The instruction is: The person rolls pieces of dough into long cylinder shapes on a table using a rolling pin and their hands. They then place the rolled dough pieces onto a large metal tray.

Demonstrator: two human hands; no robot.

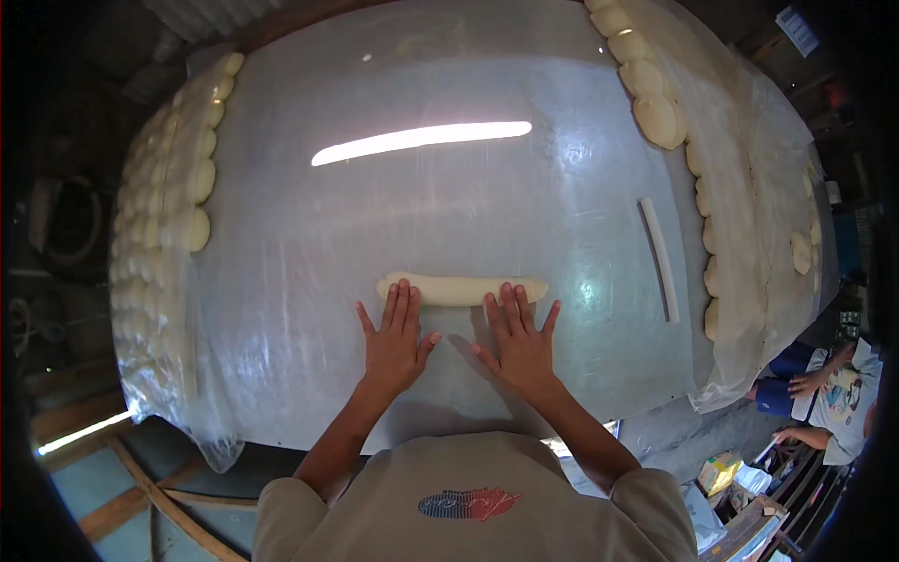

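Near the person's brown shirt (393, 510), the left hand (393, 351) and right hand (526, 354) lie palm down over the table (449, 211). A pale dough roll (454, 289) rests there just ahead of the palms, its long axis running left to right, crosswise to the person. The left fingertips touch near its left end, the right ones toward its right end; neither hand is plainly nearer. On both, thumb and little finger spread wide of the middle three fingers, and nothing is pinched. To the right lies a pale stick (659, 260). Farther out, dough pieces (658, 120) line both sides, partly under plastic sheets (763, 197). The shirt carries a blue-and-red oval logo (468, 503) with stylised lettering; a white paper (797, 32) at far right has print too small for me to read.
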